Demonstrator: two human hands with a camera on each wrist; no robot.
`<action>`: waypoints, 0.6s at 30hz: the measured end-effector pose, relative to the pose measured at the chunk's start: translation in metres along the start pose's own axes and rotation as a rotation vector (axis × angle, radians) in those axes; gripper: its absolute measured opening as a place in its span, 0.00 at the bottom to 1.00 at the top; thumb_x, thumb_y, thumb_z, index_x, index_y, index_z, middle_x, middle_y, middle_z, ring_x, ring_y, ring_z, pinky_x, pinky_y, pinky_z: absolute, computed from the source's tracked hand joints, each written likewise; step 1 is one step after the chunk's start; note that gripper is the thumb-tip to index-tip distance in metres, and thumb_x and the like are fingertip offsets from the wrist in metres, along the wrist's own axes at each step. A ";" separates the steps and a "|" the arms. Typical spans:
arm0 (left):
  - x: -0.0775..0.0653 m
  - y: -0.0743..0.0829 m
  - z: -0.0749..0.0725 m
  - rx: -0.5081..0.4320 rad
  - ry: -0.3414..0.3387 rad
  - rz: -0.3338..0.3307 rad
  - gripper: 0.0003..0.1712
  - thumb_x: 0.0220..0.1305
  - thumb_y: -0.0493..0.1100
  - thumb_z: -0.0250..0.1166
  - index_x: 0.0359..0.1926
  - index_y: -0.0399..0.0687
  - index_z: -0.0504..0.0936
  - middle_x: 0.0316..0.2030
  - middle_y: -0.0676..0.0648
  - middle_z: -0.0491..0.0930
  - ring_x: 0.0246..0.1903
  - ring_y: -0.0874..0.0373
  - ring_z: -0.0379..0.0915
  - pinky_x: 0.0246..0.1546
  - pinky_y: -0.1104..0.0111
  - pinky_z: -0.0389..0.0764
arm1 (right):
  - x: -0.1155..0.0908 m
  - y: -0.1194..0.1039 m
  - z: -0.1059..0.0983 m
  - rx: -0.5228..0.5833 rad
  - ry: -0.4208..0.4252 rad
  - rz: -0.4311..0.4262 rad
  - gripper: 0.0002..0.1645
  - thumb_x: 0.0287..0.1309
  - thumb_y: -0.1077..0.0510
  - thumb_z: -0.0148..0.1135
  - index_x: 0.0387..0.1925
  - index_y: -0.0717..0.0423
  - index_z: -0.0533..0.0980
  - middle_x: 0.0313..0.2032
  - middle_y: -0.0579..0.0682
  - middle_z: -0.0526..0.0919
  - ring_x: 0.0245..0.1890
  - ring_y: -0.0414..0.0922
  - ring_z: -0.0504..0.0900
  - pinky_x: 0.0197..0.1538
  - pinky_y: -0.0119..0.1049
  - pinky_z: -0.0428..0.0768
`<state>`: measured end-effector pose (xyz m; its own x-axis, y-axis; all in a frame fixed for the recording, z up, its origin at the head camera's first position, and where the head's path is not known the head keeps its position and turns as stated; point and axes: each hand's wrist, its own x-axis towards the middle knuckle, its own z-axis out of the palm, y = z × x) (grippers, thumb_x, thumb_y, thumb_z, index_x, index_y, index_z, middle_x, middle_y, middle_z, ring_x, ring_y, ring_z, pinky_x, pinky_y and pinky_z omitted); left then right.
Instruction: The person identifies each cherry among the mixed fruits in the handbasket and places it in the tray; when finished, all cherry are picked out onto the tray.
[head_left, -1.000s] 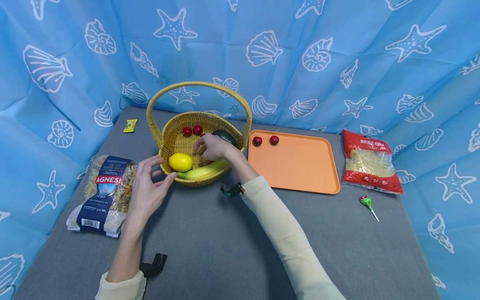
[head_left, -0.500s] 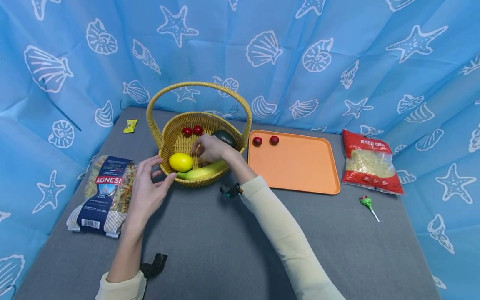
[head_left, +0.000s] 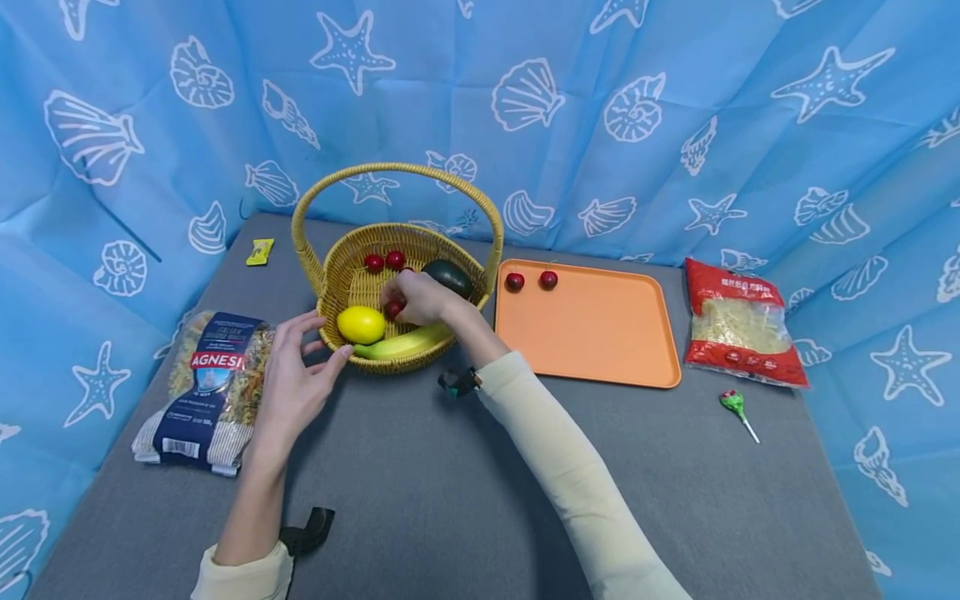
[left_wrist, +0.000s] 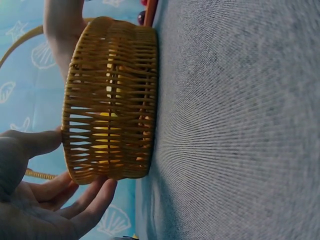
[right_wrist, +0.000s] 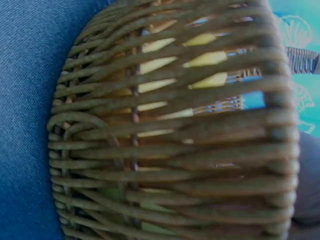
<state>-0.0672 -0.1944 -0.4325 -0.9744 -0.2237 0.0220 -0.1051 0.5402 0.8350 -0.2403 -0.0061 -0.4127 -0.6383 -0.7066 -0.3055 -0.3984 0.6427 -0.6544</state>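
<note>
1. Two hands work at a wicker basket point(head_left: 352, 287) on the grey table point(head_left: 450, 492).
2. The right hand point(head_left: 420, 298) reaches inside, fingers curled and pinching a red cherry point(head_left: 392, 309) just beside the lemon point(head_left: 361, 324).
3. The left hand point(head_left: 292, 383) has its fingers spread apart, its thumb tip touching the basket's near rim.
4. A banana point(head_left: 405, 342), a dark avocado point(head_left: 448, 276) and two more cherries point(head_left: 384, 262) lie in the basket.
5. An orange tray point(head_left: 600, 333) just to its right carries two cherries.
</note>
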 end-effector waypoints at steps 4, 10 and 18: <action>0.000 0.000 -0.001 0.001 -0.003 -0.005 0.36 0.77 0.45 0.69 0.78 0.38 0.68 0.80 0.36 0.61 0.68 0.31 0.75 0.61 0.41 0.89 | -0.002 -0.004 0.001 -0.037 0.032 0.004 0.19 0.71 0.68 0.66 0.61 0.58 0.83 0.56 0.55 0.89 0.51 0.47 0.84 0.55 0.37 0.86; 0.001 0.001 -0.002 -0.003 -0.011 -0.015 0.37 0.77 0.46 0.69 0.78 0.39 0.68 0.81 0.36 0.60 0.68 0.31 0.75 0.62 0.41 0.89 | -0.018 -0.009 -0.008 0.069 0.105 -0.103 0.20 0.72 0.64 0.68 0.63 0.60 0.82 0.60 0.55 0.88 0.56 0.49 0.87 0.61 0.40 0.88; 0.001 0.002 -0.003 -0.008 -0.021 -0.021 0.37 0.77 0.47 0.69 0.79 0.40 0.67 0.81 0.37 0.60 0.68 0.31 0.75 0.62 0.41 0.89 | -0.064 -0.003 -0.022 0.259 0.191 -0.308 0.21 0.70 0.67 0.69 0.61 0.65 0.80 0.58 0.61 0.86 0.54 0.51 0.87 0.61 0.43 0.91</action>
<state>-0.0675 -0.1958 -0.4295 -0.9760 -0.2178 -0.0066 -0.1238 0.5293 0.8394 -0.2127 0.0441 -0.3761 -0.6356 -0.7705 0.0483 -0.4263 0.2982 -0.8540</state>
